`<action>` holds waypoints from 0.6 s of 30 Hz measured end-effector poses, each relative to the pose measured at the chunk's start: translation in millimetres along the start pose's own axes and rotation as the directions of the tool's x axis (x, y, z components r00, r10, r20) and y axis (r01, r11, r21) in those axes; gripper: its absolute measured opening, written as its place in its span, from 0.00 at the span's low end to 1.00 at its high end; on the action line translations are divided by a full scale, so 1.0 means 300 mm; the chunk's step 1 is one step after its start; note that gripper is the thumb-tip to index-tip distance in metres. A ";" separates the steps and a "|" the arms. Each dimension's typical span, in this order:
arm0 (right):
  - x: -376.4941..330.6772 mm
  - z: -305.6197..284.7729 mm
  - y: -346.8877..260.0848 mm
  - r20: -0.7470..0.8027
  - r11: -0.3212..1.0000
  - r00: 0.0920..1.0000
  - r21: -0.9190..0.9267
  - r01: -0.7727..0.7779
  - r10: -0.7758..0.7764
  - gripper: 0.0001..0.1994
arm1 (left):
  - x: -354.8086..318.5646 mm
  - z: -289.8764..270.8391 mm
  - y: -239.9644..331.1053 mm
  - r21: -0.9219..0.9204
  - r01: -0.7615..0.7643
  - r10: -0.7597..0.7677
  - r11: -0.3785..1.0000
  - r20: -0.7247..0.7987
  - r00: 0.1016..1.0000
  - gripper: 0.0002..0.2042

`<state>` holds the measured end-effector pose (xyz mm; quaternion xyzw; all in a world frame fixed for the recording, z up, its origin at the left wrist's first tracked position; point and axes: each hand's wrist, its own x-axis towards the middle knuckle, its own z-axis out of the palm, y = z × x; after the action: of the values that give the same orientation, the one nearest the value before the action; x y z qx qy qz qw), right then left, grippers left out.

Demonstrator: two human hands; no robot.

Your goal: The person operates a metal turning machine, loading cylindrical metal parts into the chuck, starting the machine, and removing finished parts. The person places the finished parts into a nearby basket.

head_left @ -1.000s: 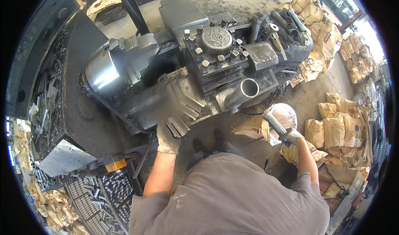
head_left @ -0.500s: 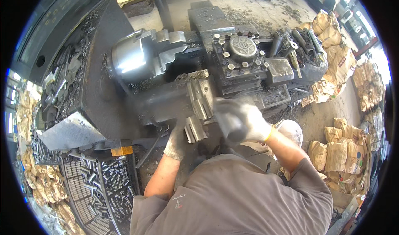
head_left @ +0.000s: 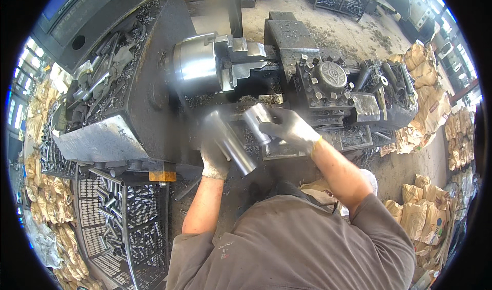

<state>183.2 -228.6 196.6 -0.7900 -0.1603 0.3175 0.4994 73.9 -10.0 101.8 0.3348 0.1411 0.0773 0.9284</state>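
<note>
My left hand (head_left: 214, 159), in a pale, dirty work glove, is closed on a long smooth steel cylinder (head_left: 233, 146). That cylinder slants down to the right, and its upper end is blurred. My right hand (head_left: 292, 129), gloved too with a dark-stained palm, is closed round a shorter shiny metal cylinder (head_left: 258, 123). The two cylinders are side by side, a small gap apart, in front of a lathe. Behind them sits the lathe's steel chuck (head_left: 197, 64) with stepped jaws. To its right is the tool post (head_left: 330, 77) with several bolts.
A mesh bin (head_left: 125, 228) of metal tubes stands at lower left. Metal chips and parts lie in a tray (head_left: 105, 69) left of the chuck. Tubes rest on the carriage (head_left: 392, 97) at right. Paper sacks (head_left: 425, 208) are stacked farther right.
My right hand has swung up and now holds the shorter cylinder near the lathe. A long cylinder now shows in my left hand, where a slotted metal piece was. The view has shifted left.
</note>
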 end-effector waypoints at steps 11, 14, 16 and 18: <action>0.184 -0.451 -0.480 0.084 0.329 0.717 -0.847 0.417 -0.692 0.34 | 0.113 0.213 0.211 0.397 -0.533 0.454 0.748 0.281 0.846 0.33; 0.425 -0.620 -0.406 0.238 -0.135 0.795 -0.971 0.196 -0.558 0.22 | 0.022 -0.133 -0.001 0.410 -0.237 0.290 0.881 -0.073 0.954 0.30; 0.547 -0.644 -0.324 0.270 -0.246 0.907 -0.949 0.195 -0.323 0.23 | -0.103 -0.254 -0.082 0.404 -0.171 0.308 0.899 -0.302 0.902 0.26; 0.616 -0.657 -0.284 0.261 -0.068 0.961 -0.964 0.256 -0.089 0.29 | -0.228 -0.363 -0.119 0.306 -0.116 0.266 0.945 -0.512 0.816 0.23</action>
<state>456.9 -220.3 268.3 -0.8581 -0.4665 0.0830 -0.1977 -23.4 11.8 13.1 0.4305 0.3745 0.2439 0.7841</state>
